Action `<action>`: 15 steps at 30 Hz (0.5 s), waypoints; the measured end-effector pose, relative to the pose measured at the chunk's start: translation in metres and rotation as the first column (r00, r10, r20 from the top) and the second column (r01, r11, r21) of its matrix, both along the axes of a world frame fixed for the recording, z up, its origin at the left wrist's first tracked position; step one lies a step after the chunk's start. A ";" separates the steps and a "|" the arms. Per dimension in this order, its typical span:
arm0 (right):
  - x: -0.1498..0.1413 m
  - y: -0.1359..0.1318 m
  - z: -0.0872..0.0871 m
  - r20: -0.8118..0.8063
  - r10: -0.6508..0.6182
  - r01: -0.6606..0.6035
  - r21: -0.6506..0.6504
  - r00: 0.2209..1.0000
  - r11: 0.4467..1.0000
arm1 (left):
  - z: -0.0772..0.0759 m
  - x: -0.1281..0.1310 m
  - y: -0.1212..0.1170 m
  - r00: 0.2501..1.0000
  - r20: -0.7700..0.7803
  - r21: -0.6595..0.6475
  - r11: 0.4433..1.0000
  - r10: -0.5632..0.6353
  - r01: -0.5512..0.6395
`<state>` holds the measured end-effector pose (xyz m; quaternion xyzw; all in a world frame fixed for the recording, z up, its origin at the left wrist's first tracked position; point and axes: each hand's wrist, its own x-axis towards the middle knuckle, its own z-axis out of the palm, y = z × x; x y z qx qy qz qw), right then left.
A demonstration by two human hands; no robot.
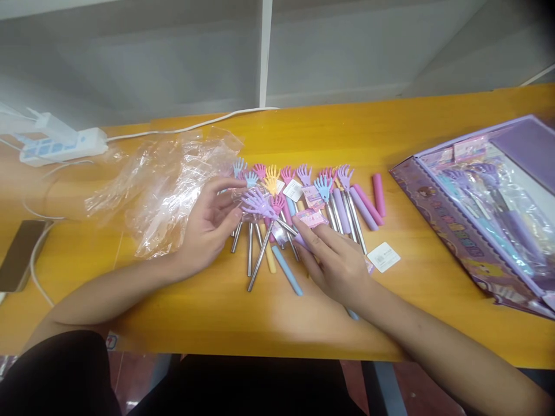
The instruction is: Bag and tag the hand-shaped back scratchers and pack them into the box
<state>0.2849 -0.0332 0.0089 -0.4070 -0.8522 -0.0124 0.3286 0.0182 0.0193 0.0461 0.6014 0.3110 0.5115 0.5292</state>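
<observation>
Bare hands [210, 222], black clothing [247, 387]

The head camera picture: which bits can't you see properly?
All in the head view:
- Most of the purple handle: hidden by the right hand.
- Whether the left hand touches the purple plastic hand: its own fingers make that unclear.
- Words on the white label: too small and blurred.
- The box's far end: cut off by the right edge.
</observation>
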 end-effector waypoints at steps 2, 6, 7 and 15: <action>0.001 0.001 0.000 0.004 -0.009 0.009 0.003 1.000 1.000 | 0.004 0.000 0.000 0.999 -0.040 0.008 1.000 -0.011 0.011; 0.001 0.002 0.002 0.012 -0.017 0.017 0.001 1.000 1.000 | 0.010 -0.001 0.001 0.993 -0.117 0.003 1.000 -0.009 0.009; 0.002 0.002 0.003 0.014 -0.016 0.016 0.001 1.000 1.000 | 0.010 -0.001 0.000 0.991 -0.130 -0.003 1.000 -0.003 0.003; 0.003 0.003 0.002 0.000 -0.014 0.014 0.007 1.000 1.000 | 0.011 0.000 -0.004 0.984 -0.180 -0.034 0.999 0.014 -0.021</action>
